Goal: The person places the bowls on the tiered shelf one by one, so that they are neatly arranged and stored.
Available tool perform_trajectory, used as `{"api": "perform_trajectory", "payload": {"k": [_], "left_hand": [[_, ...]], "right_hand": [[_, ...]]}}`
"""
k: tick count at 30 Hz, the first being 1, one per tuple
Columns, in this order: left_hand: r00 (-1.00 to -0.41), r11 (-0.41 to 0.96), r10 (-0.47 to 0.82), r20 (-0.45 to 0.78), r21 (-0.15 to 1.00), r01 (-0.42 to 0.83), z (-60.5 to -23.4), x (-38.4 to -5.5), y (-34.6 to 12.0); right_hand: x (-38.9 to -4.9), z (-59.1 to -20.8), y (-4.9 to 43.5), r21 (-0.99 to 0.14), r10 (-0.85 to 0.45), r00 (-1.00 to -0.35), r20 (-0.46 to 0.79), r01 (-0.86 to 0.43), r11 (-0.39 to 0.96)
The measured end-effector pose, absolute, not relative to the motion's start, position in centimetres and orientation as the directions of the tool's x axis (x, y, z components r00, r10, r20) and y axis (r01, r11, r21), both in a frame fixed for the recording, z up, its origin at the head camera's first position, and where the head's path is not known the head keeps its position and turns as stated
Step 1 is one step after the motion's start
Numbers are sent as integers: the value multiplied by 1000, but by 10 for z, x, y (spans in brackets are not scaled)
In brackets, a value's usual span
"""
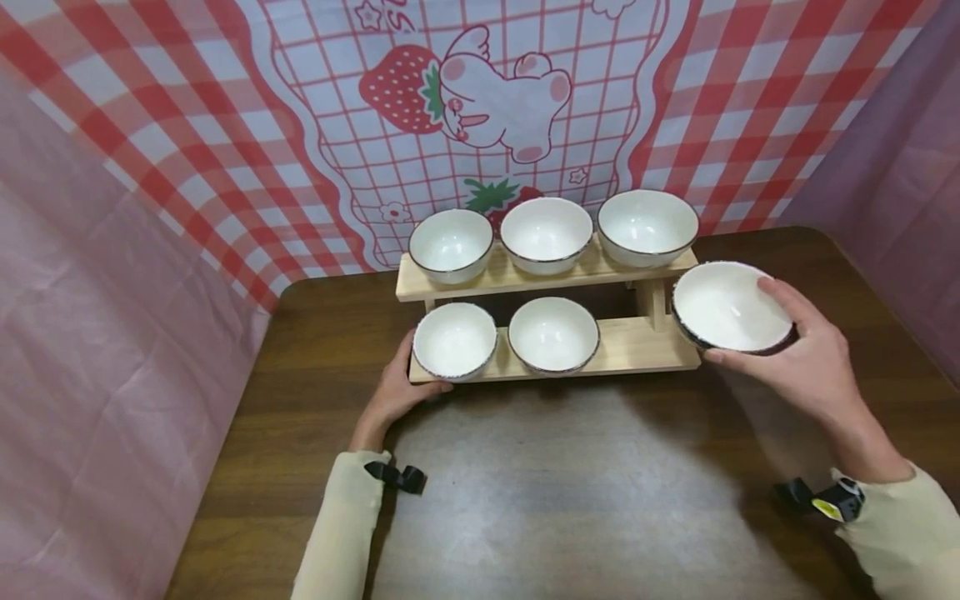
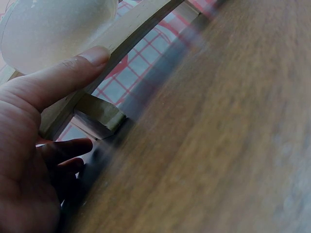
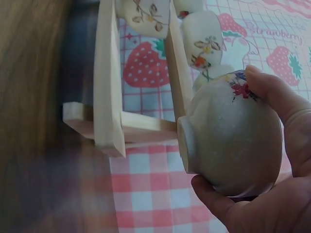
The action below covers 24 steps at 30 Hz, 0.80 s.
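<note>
My right hand [image 1: 817, 367] holds a white bowl [image 1: 731, 306] by its sides, just off the right end of a two-tier wooden rack [image 1: 651, 343]. In the right wrist view that bowl [image 3: 228, 141] is tilted, its foot ring toward the rack, with painted flowers near the rim. My left hand [image 1: 393, 387] grips the left end of the lower shelf. Its thumb [image 2: 73, 75] presses the front edge beside a bowl; the other fingers curl below. On the lower tier sit a left bowl [image 1: 455, 340] and a middle bowl [image 1: 553, 335].
On the upper tier stand three more bowls: left [image 1: 452, 242], middle [image 1: 547, 233] and right [image 1: 648, 223]. A red-and-white checked cloth [image 1: 225, 100] hangs behind the brown wooden table [image 1: 525, 483]. Pink curtains [image 1: 112, 333] flank both sides.
</note>
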<state>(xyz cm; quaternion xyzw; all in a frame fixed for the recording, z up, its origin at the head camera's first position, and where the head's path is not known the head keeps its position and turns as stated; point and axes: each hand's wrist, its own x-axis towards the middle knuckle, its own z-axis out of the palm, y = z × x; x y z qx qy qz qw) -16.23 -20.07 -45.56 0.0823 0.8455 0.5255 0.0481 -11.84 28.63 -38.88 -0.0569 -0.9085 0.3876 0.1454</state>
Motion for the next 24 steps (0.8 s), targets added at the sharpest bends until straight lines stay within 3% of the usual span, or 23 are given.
{"api": "perform_trajectory", "payload": {"k": [9,24], "left_hand": [[-983,420,178,53,899,124,-492,-176,-210],[-982,421,181,47,899,121,-493,-177,-211]], "right_hand": [[-118,-394,277,-712,154,-961,230,-58,699],[-123,-411,259,-696,63,-980,189,-88,713]]}}
